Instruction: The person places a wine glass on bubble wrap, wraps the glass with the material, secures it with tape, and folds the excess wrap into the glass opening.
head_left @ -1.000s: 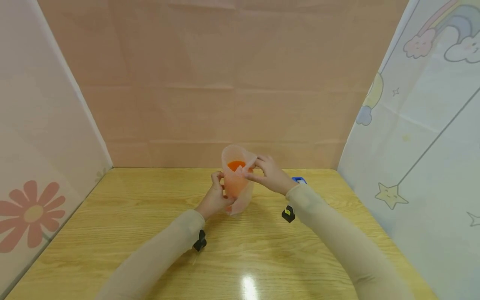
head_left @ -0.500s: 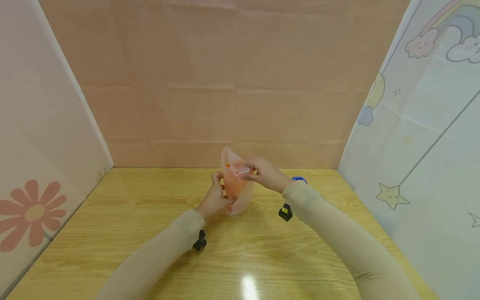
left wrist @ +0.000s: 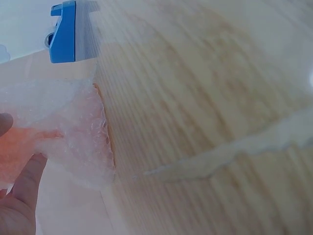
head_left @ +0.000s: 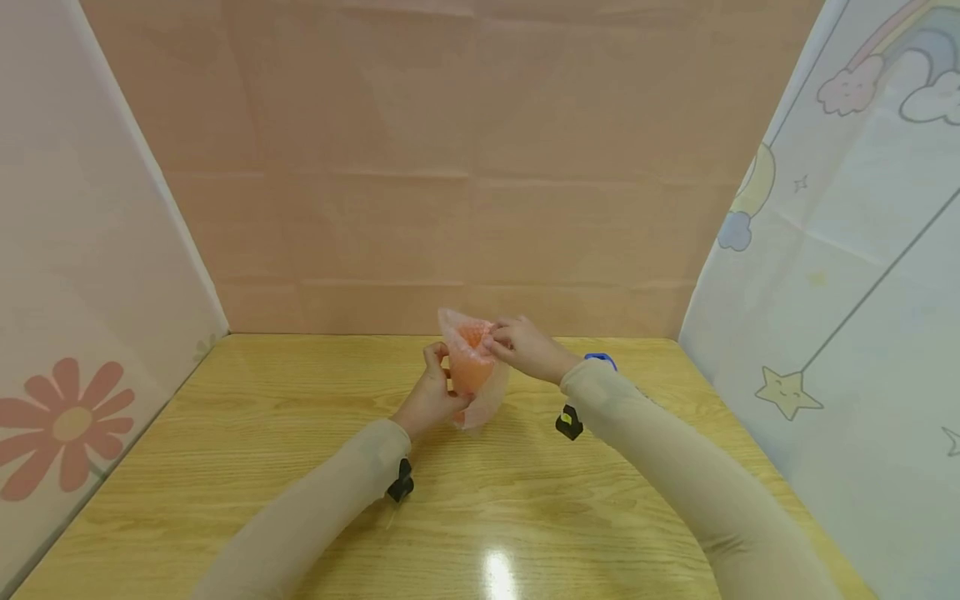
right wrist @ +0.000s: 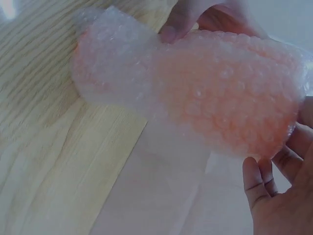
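An orange, cup-like object (head_left: pixel 472 335) stands upright inside a loose sleeve of clear bubble wrap (right wrist: pixel 215 93). In the head view my left hand (head_left: pixel 438 390) grips the wrapped body from the left, thumb at the front. My right hand (head_left: pixel 525 346) pinches the upper edge of the wrap at the right side of the opening. In the right wrist view, that hand's fingers (right wrist: pixel 254 181) sit at the wrap's top end. The lower end of the wrap (left wrist: pixel 93 132) reaches down to the tabletop in the left wrist view.
A blue tape dispenser (left wrist: pixel 66 34) stands on the wooden table (head_left: pixel 300 467), partly behind my right forearm in the head view. A tan backdrop (head_left: pixel 465 167) rises at the table's back edge, with patterned cloth panels (head_left: pixel 847 275) at the sides.
My right hand has moved slightly left and down, folding the wrap's top edge inward over the orange object, so the opening looks lower and narrower. My left hand keeps its grip in place.
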Tool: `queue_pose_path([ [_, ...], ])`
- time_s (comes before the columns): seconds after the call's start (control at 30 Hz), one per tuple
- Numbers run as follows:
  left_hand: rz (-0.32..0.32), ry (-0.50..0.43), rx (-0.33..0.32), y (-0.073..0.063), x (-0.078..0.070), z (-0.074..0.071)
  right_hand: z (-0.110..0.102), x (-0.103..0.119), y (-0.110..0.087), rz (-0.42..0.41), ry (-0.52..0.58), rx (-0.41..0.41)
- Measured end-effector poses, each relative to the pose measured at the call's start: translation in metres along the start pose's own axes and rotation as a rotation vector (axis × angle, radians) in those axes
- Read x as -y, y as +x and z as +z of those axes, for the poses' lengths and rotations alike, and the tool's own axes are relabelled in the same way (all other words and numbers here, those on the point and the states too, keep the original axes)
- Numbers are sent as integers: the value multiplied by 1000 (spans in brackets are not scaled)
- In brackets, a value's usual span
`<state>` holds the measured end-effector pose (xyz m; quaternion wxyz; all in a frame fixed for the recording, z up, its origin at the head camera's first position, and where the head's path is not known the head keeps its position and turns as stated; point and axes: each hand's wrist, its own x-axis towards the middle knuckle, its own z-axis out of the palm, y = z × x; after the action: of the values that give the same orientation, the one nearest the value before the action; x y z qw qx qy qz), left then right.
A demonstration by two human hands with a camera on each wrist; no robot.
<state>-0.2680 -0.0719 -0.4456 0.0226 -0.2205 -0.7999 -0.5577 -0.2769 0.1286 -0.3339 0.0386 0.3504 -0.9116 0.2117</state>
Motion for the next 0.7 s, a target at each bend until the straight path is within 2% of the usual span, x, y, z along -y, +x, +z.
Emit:
queue_pose_path([
  [0.13, -3, 4, -1, 1, 0, -1, -2, -2, 4, 106, 156, -22],
  [0.2, -7, 4, 0, 1, 0, -1, -4, -2, 5, 135, 161, -18],
  [0.27, -7, 4, 3, 1, 0, -1, -6, -4, 6, 119, 133, 0],
  [0.33, -5, 3, 2, 1, 0, -1, -7, -7, 6, 67, 69, 20],
  [0.53, 10, -10, -12, 2, 3, -1, -5, -16, 3, -209, -143, 27],
  [0.7, 7, -5, -9, 2, 3, -1, -1, -20, -1, -306, -250, -36],
])
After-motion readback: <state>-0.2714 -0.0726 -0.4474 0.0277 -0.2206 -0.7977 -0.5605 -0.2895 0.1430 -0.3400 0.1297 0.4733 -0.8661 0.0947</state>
